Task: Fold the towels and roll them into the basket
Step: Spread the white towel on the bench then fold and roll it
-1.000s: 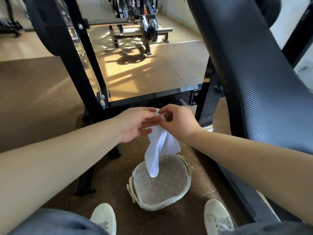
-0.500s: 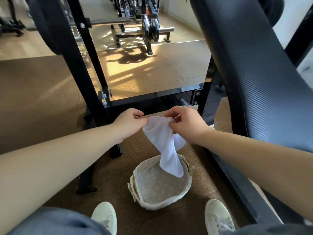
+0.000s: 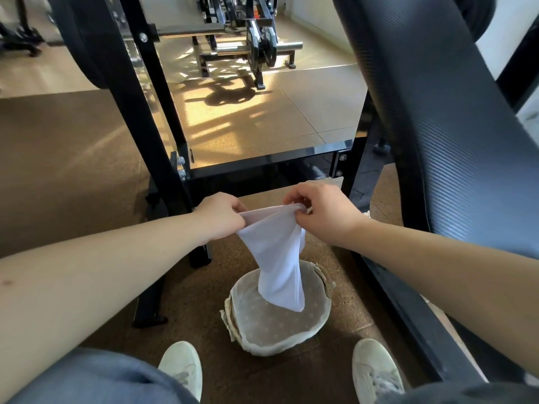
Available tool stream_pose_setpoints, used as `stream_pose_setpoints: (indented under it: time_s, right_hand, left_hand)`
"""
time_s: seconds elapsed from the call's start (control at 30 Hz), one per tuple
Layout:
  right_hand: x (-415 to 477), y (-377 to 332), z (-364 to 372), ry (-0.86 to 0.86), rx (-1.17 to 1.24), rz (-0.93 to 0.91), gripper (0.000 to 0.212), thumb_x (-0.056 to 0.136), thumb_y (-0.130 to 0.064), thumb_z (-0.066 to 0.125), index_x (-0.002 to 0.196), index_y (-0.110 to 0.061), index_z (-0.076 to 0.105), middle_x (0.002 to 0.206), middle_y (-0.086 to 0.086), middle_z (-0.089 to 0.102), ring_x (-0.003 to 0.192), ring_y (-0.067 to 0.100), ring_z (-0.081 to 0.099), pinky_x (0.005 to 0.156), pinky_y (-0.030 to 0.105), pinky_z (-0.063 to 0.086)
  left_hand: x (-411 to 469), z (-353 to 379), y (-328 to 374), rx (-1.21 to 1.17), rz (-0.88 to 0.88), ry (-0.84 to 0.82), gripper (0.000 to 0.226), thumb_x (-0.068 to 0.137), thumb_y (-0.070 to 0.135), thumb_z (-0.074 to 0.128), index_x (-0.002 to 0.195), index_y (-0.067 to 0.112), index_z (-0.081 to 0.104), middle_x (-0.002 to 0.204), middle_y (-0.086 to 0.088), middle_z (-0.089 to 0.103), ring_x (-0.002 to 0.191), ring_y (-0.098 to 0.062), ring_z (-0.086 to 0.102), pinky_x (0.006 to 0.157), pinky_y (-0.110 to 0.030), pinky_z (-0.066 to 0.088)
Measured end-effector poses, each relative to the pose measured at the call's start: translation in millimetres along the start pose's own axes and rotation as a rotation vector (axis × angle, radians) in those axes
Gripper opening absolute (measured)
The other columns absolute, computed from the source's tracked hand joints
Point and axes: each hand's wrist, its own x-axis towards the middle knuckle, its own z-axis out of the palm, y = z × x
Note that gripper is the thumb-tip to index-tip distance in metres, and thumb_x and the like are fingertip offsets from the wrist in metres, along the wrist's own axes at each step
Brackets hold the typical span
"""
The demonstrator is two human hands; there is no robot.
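Our shoes (image 3: 180, 365) stand by the basket (image 3: 291, 346) on the floor. Above it hangs the white towel (image 3: 277, 258). Our left hand (image 3: 221, 217) and right hand (image 3: 323, 214) each pinch its top edge. Behind stands a black frame (image 3: 262, 167).

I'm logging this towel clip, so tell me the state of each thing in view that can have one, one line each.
towel: not folded or rolled, stretched by its top edge between both hands, lower end hanging loose over the basket.
basket: upright on the floor, lined, no towel lying in the visible part.
left hand: pinches the towel's left end.
right hand: pinches the towel's right end.
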Motion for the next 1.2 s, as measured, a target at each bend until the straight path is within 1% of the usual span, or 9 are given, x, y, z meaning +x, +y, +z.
stream_pose_setpoints:
  time_s: [0.07,0.17,0.47,0.53,0.73,0.83,0.93,1.1,1.2]
  right_hand:
    - [-0.5,6.9,0.6,-0.034,-0.057,0.033,0.030,0.085,-0.003,0.060,0.106,-0.021,0.073,0.097,-0.007,0.064,0.088,0.009,0.059,0.072,0.020,0.047]
    - [-1.7,11.7,3.2,-0.091,-0.103,0.073,0.031,0.085,-0.003,0.058,0.107,-0.020,0.073,0.100,-0.006,0.063,0.091,0.012,0.058,0.073,0.019,0.046]
    - [-2.6,17.2,3.0,-0.128,-0.120,0.119,0.025,0.087,-0.006,0.058,0.099,-0.023,0.072,0.089,-0.018,0.053,0.081,0.004,0.053,0.065,0.014,0.040]
    - [-4.1,17.0,3.9,-0.136,-0.104,0.129,0.023,0.088,-0.008,0.058,0.099,-0.023,0.072,0.088,-0.018,0.055,0.080,0.003,0.053,0.065,0.015,0.042]
    - [-6.4,14.5,8.9,-0.134,-0.047,0.170,0.022,0.090,-0.011,0.054,0.101,-0.022,0.071,0.095,-0.003,0.068,0.085,0.016,0.063,0.072,0.033,0.056]
    - [-6.7,12.1,9.7,-0.141,-0.053,0.161,0.023,0.092,-0.011,0.054,0.105,-0.020,0.072,0.095,-0.002,0.068,0.086,0.017,0.064,0.073,0.033,0.056]
    - [-7.6,10.8,9.2,-0.155,-0.058,0.158,0.023,0.093,-0.011,0.054,0.107,-0.019,0.072,0.096,-0.002,0.069,0.086,0.016,0.064,0.074,0.034,0.057]
    - [-12.7,12.0,10.3,-0.169,-0.085,0.136,0.025,0.092,-0.008,0.053,0.108,-0.015,0.071,0.098,0.001,0.068,0.089,0.021,0.062,0.072,0.032,0.052]
    - [-14.5,13.3,11.7,-0.175,-0.092,0.111,0.030,0.092,-0.008,0.052,0.114,-0.018,0.069,0.099,0.000,0.066,0.088,0.019,0.061,0.067,0.026,0.050]
  left_hand:
    - [-1.4,-3.1,0.6,-0.015,0.034,0.014,0.030,0.093,0.011,0.065,0.120,0.023,0.071,0.106,0.006,0.063,0.086,-0.014,0.064,0.065,-0.025,0.058]
    - [-2.6,-2.6,5.4,-0.071,0.081,0.021,0.028,0.091,0.005,0.061,0.099,0.030,0.074,0.104,0.007,0.065,0.082,-0.015,0.065,0.059,-0.024,0.054]
    - [-2.1,-7.8,4.3,-0.023,0.129,0.048,0.008,0.086,0.019,0.079,0.089,0.025,0.074,0.084,0.004,0.074,0.073,-0.011,0.074,0.071,-0.033,0.065]
    - [-3.0,-7.1,4.0,-0.028,0.133,0.051,0.010,0.084,0.020,0.082,0.088,0.023,0.074,0.083,0.004,0.075,0.074,-0.009,0.074,0.073,-0.032,0.064]
    - [-1.8,-8.5,2.6,0.041,0.135,0.021,0.017,0.081,0.029,0.086,0.093,0.025,0.075,0.089,0.009,0.072,0.084,-0.006,0.069,0.078,-0.029,0.060]
    - [1.5,-7.2,0.2,0.103,0.160,-0.009,0.023,0.085,0.022,0.081,0.108,0.022,0.077,0.101,0.009,0.072,0.096,-0.007,0.067,0.088,-0.031,0.058]
    - [2.4,-7.0,0.6,0.142,0.197,-0.016,0.022,0.089,0.019,0.077,0.111,0.020,0.077,0.105,0.006,0.072,0.100,-0.009,0.067,0.090,-0.032,0.058]
    - [3.2,-5.4,-0.4,0.171,0.255,0.007,0.019,0.088,0.025,0.078,0.107,0.024,0.075,0.097,0.009,0.071,0.090,-0.006,0.067,0.076,-0.022,0.054]
    - [0.4,-6.0,-2.9,0.150,0.330,0.090,0.019,0.087,0.019,0.078,0.085,0.027,0.062,0.086,0.007,0.068,0.075,-0.007,0.069,0.063,-0.022,0.054]
